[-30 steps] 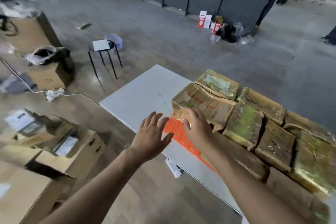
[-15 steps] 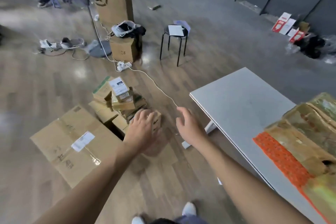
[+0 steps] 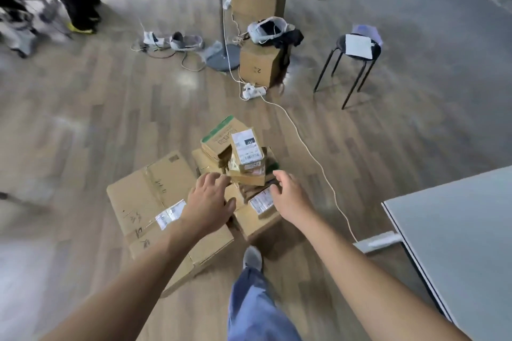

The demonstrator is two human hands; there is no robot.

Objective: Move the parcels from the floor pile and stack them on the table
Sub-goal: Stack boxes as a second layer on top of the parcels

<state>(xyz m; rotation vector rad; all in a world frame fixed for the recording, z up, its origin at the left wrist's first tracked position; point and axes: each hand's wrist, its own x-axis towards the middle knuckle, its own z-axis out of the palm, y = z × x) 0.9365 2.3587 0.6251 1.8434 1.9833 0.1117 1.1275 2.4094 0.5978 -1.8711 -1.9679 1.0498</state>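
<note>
Fingers (image 3: 211,178) of both hands are spread and relaxed, holding nothing. The left hand (image 3: 209,206) and right hand (image 3: 291,196) are held out at the centre of the frame, one on each side of the pile of parcels (image 3: 245,159), small labelled cardboard boxes heaped on the wooden floor. Whether they touch it cannot be told. A large flat carton (image 3: 149,202) lies left of the pile. The grey table (image 3: 457,230) shows at lower right, a black stool (image 3: 357,50) at upper right.
</note>
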